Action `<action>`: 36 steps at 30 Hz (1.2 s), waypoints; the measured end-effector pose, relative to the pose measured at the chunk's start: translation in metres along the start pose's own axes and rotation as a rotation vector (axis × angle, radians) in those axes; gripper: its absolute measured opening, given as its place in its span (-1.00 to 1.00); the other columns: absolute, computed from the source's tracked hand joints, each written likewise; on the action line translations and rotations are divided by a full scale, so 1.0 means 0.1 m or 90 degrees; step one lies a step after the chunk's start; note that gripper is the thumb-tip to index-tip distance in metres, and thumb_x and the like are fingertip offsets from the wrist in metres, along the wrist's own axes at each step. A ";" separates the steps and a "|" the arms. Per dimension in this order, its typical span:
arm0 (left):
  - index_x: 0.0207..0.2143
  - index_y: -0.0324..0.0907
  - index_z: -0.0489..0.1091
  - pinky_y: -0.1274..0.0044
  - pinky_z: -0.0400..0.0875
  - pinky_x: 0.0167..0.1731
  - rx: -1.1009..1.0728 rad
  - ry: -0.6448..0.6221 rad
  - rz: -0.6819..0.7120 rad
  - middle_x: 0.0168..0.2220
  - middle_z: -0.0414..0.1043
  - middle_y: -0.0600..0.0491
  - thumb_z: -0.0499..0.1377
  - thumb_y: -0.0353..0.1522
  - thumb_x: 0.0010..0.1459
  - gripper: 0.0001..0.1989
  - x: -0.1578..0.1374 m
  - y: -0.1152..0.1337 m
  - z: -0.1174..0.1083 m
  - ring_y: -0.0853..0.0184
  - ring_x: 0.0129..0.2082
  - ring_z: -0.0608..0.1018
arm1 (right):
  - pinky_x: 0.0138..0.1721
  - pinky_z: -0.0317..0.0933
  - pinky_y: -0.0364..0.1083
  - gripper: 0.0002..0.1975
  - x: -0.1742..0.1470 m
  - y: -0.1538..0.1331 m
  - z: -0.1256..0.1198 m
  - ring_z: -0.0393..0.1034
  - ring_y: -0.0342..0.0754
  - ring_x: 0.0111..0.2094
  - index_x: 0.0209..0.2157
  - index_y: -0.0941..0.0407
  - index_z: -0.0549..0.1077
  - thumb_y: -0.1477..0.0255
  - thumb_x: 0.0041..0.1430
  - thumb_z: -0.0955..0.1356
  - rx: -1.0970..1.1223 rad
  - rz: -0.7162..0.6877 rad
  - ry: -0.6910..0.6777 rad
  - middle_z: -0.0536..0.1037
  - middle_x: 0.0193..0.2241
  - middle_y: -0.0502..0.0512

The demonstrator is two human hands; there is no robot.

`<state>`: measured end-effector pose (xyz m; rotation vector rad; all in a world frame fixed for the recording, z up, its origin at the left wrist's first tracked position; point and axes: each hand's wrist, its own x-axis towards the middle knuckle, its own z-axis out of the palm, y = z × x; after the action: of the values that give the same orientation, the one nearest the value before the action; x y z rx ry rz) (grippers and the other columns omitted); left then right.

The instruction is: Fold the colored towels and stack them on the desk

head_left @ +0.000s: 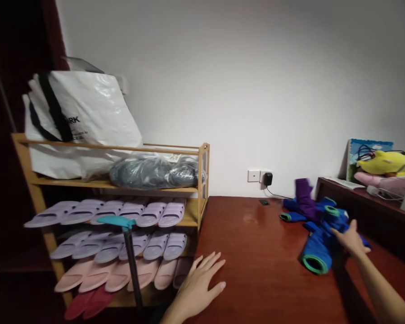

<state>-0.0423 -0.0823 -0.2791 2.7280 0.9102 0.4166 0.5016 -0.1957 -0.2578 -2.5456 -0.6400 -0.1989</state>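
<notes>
My left hand (pixel 202 283) hovers at or rests on the left edge of the reddish-brown desk (pixel 249 256), fingers spread, holding nothing. On the right, my right hand (pixel 353 240) is against a pile of blue fabric pieces (pixel 327 238) with green-trimmed, tube-like openings. Its thumb and fingers look apart, and some are partly hidden or blurred. A purple fabric piece (pixel 303 198) stands up out of the pile's back. What kind of fabric items these are, I cannot make out.
Left of the desk stands a wooden rack (pixel 202 180) with rows of slippers (pixel 173 211), a white bag (pixel 87 112) and a plastic-wrapped grey bundle (pixel 155 171). A teal-topped handle (pixel 116 221) rises before it. A black plug (pixel 267 179) sits in the wall; a yellow plush toy (pixel 388 162) lies on the right ledge.
</notes>
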 end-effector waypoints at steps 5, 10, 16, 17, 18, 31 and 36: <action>0.20 0.12 0.15 0.17 -0.01 0.20 0.004 0.014 -0.009 0.27 0.05 0.12 0.11 -0.17 0.19 -0.49 0.02 -0.02 0.03 0.17 0.25 0.13 | 0.00 -0.04 0.44 -0.20 -0.58 -0.24 0.65 0.09 0.37 0.15 0.29 -0.05 -0.18 -0.12 0.08 0.03 -0.016 -0.130 -0.102 0.01 0.26 0.30; 0.20 0.12 0.14 0.16 -0.02 0.20 0.019 0.004 -0.014 0.27 0.03 0.13 0.09 -0.17 0.20 -0.49 0.04 -0.04 0.07 0.18 0.25 0.12 | 0.08 -0.05 0.33 -0.32 -0.78 -0.26 0.90 -0.22 0.33 0.27 0.21 -0.15 0.11 -0.08 0.07 0.12 -0.057 -0.259 -0.180 0.00 0.27 0.13; 0.21 0.14 0.12 0.15 -0.01 0.20 0.023 0.002 -0.007 0.27 0.03 0.13 0.09 -0.19 0.21 -0.49 0.05 -0.07 0.08 0.16 0.25 0.13 | 0.11 -0.04 0.30 -0.48 -0.15 -0.12 0.83 -0.09 0.21 0.25 0.20 -0.10 0.13 0.15 0.22 0.11 -0.071 -0.208 -0.202 0.03 0.27 0.07; 0.21 0.14 0.12 0.15 -0.01 0.20 0.025 0.001 -0.007 0.27 0.03 0.14 0.09 -0.19 0.20 -0.49 0.06 -0.07 0.08 0.16 0.25 0.13 | 0.11 -0.03 0.30 -0.49 -0.08 -0.11 0.80 -0.06 0.20 0.23 0.20 -0.06 0.13 0.16 0.23 0.13 -0.071 -0.188 -0.193 0.04 0.26 0.10; 0.21 0.14 0.12 0.16 -0.01 0.20 0.027 0.000 -0.009 0.27 0.03 0.14 0.09 -0.19 0.20 -0.49 0.06 -0.07 0.08 0.17 0.25 0.13 | 0.11 -0.03 0.30 -0.48 -0.03 -0.11 0.78 -0.03 0.19 0.22 0.20 -0.03 0.13 0.16 0.23 0.14 -0.071 -0.164 -0.178 0.05 0.25 0.13; 0.17 0.08 0.22 0.18 -0.01 0.20 0.014 0.018 -0.025 0.25 0.10 0.10 0.12 -0.18 0.16 -0.50 0.03 0.00 0.02 0.16 0.24 0.16 | -0.05 0.23 0.04 -0.57 -0.47 -0.57 0.03 0.33 -0.02 -0.07 0.08 0.22 0.20 0.28 0.31 0.08 0.011 -0.132 -0.004 0.37 -0.02 0.27; 0.16 0.07 0.24 0.20 -0.01 0.20 0.007 0.021 -0.027 0.24 0.11 0.09 0.11 -0.20 0.17 -0.52 0.02 0.04 -0.01 0.17 0.23 0.16 | 0.06 0.15 -0.15 -0.56 -1.56 -0.73 -0.10 0.29 -0.07 0.04 0.04 0.12 0.33 0.21 0.22 0.16 0.061 -0.422 -0.099 0.39 0.04 0.14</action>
<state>-0.0389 -0.0843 -0.2764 2.7149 0.9795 0.4497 0.3290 -0.2082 -0.2569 -2.1863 -1.5007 -0.1876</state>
